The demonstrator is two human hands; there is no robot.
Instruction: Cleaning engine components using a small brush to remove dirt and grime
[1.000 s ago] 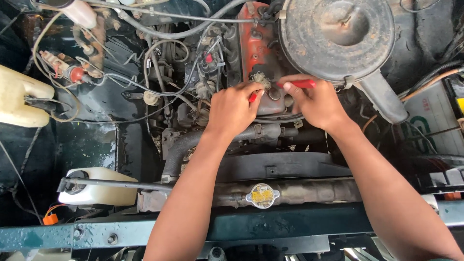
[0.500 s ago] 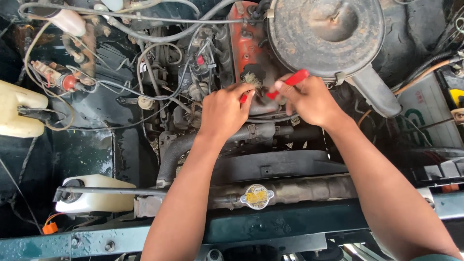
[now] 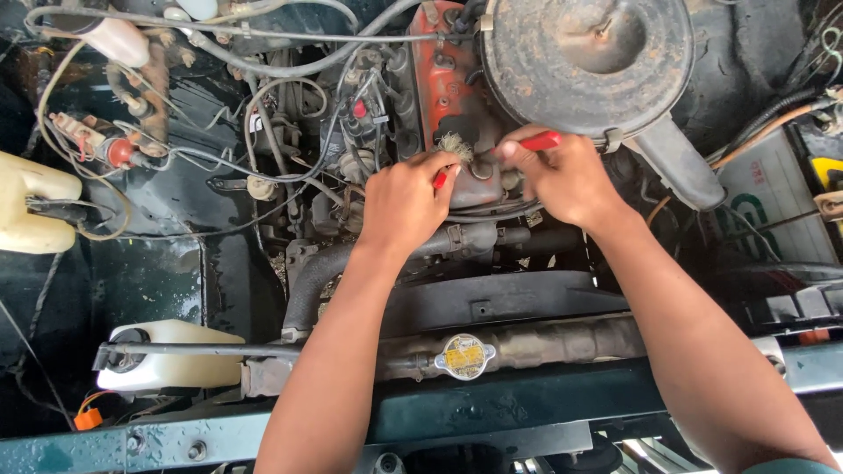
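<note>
1. My left hand (image 3: pixel 406 204) is curled shut, fingers wrapped around one red handle end (image 3: pixel 439 179) that pokes out just past my knuckles.
2. My right hand (image 3: pixel 566 180) is closed too, pinching the other red handle (image 3: pixel 542 140), which sticks out above my fingers and tilts toward the air cleaner.
3. Between my two grips sits a tuft of frayed pale bristles (image 3: pixel 454 146); it rests against the orange engine cover (image 3: pixel 443 83), just ahead of my left fingertips. I cannot tell whether both red pieces belong to one tool.
4. Directly beyond my right grip hangs the round, rusty air cleaner housing (image 3: pixel 587 61), its rim almost touching the red handle.
5. Under both wrists runs a black radiator hose (image 3: pixel 325 276), curving down from beneath my left palm.
6. Nearer to me than either grip, between my forearms, lies the radiator cap (image 3: pixel 464 355) with its yellow label.
7. Well off to the side of my left grip are a white reservoir bottle (image 3: pixel 171 355) and a yellowish tank (image 3: pixel 35 206).
</note>
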